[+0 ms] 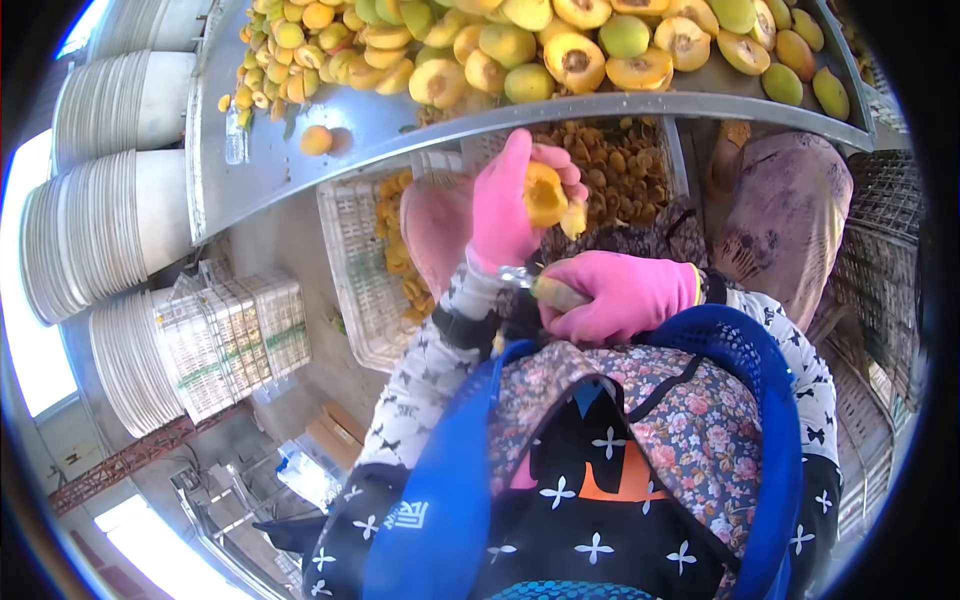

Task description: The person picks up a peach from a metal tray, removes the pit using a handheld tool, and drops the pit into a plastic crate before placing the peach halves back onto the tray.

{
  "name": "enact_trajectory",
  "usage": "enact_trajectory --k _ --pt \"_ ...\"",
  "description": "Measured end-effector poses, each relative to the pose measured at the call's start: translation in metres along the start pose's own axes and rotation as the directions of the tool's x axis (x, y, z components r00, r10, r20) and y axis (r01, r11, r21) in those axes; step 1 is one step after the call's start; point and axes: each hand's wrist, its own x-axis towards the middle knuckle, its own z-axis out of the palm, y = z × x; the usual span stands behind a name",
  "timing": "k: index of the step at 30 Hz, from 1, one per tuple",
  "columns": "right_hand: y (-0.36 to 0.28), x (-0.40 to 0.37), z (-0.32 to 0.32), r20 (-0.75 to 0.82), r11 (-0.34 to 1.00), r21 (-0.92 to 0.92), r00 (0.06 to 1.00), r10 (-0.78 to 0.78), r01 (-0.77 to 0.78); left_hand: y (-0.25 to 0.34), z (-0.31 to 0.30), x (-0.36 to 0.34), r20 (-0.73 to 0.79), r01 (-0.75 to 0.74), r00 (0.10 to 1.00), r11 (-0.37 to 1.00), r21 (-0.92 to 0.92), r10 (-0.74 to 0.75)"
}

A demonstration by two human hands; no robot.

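Observation:
My left hand (515,205), in a pink glove, is raised just below the metal table's edge. Its fingers are curled round a yellow peach half (545,195) with a hollowed middle facing up. A small yellow piece (573,220) hangs at the half's lower side. Closer to my body, my right hand (620,295), also pink-gloved, is closed on a short tool (558,294) with a pale, thick handle. The tool's shiny metal end (517,277) points left, near my left wrist.
Cut and whole peaches (575,60) are heaped on the metal table (270,165), with a plastic bottle (237,140) at its left. Below stand a white crate (350,270) and a bin of brown pits or scraps (625,175). Stacked white tubs (90,230) line the left.

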Motion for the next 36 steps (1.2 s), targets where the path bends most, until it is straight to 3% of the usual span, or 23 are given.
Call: enact_trajectory --k 3,4,6,7,8,11,12,16,19,20,23,24,26,27,30,33,35,36 --pt "-0.009 -0.016 -0.015 -0.007 0.993 0.008 0.993 0.115 -0.115 0.022 -0.019 -0.012 -0.017 -0.162 0.986 0.975 0.151 0.166" --pt "-0.008 -0.017 -0.017 -0.046 0.993 -0.006 0.992 0.114 -0.114 0.032 -0.041 -0.015 0.033 -0.214 0.976 0.911 0.354 0.216" --pt "-0.005 -0.016 -0.016 -0.221 0.992 -0.084 0.973 0.074 -0.094 0.062 -0.088 -0.026 -0.127 -0.154 0.974 0.962 0.224 0.186" --pt "-0.005 -0.013 -0.018 -0.311 0.988 -0.133 0.950 0.037 -0.082 0.078 -0.127 -0.030 0.074 -0.321 0.865 0.434 0.842 0.496" --pt "-0.003 -0.010 -0.021 -0.353 0.984 -0.119 0.932 0.082 -0.132 0.089 -0.158 -0.031 0.418 -0.225 0.731 -0.388 0.894 0.539" --pt "0.007 0.003 -0.025 -0.447 0.878 -0.468 0.885 -0.133 -0.104 0.105 -0.176 -0.013 0.383 -0.255 0.657 -0.286 0.923 0.650" --pt "0.017 0.008 -0.029 -0.459 0.861 -0.495 0.877 -0.144 -0.118 0.103 -0.151 0.003 -0.024 -0.306 0.747 0.375 0.875 0.665" --pt "-0.001 0.001 -0.020 -0.547 0.938 -0.292 0.837 -0.006 -0.185 0.093 -0.095 0.074 -0.267 0.033 0.889 0.529 0.848 0.373" --pt "-0.001 0.000 -0.023 -0.613 0.920 -0.348 0.786 -0.079 -0.179 0.077 -0.083 0.112 -0.106 0.043 0.911 0.165 0.985 0.398" --pt "0.013 0.004 -0.030 -0.604 0.885 -0.456 0.763 -0.231 -0.093 0.074 -0.082 0.117 -0.118 0.055 0.923 0.176 0.983 0.367" --pt "0.000 0.000 -0.027 -0.658 0.937 -0.341 0.731 -0.180 -0.077 0.066 -0.110 0.116 -0.167 -0.145 0.863 0.549 0.823 0.477" --pt "0.018 0.005 -0.038 -0.626 0.856 -0.516 0.681 -0.380 0.003 0.088 -0.090 0.090 -0.262 -0.109 0.904 0.777 0.620 0.336" --pt "0.008 0.000 -0.033 -0.635 0.866 -0.499 0.664 -0.394 0.038 0.094 -0.094 0.059 -0.222 -0.203 0.939 0.945 0.256 0.262" --pt "0.003 0.000 -0.029 -0.634 0.869 -0.491 0.662 -0.400 0.056 0.094 -0.095 0.044 -0.197 -0.228 0.952 0.972 0.052 0.234" --pt "-0.003 0.003 -0.016 -0.626 0.845 -0.519 0.616 -0.478 0.128 0.073 -0.076 0.006 0.178 -0.223 0.952 0.963 -0.152 0.248" --pt "-0.015 0.010 0.001 -0.688 0.876 -0.453 0.560 -0.461 0.165 0.045 -0.036 -0.017 0.189 -0.150 0.967 0.981 -0.123 0.171" --pt "-0.012 0.014 -0.010 -0.654 0.791 -0.600 0.499 -0.569 0.117 0.031 -0.014 -0.027 0.292 0.142 0.956 0.901 -0.410 -0.018" --pt "-0.014 0.015 -0.016 -0.630 0.741 -0.666 0.466 -0.621 0.087 0.023 -0.013 -0.026 0.319 0.182 0.947 0.883 -0.433 -0.039"
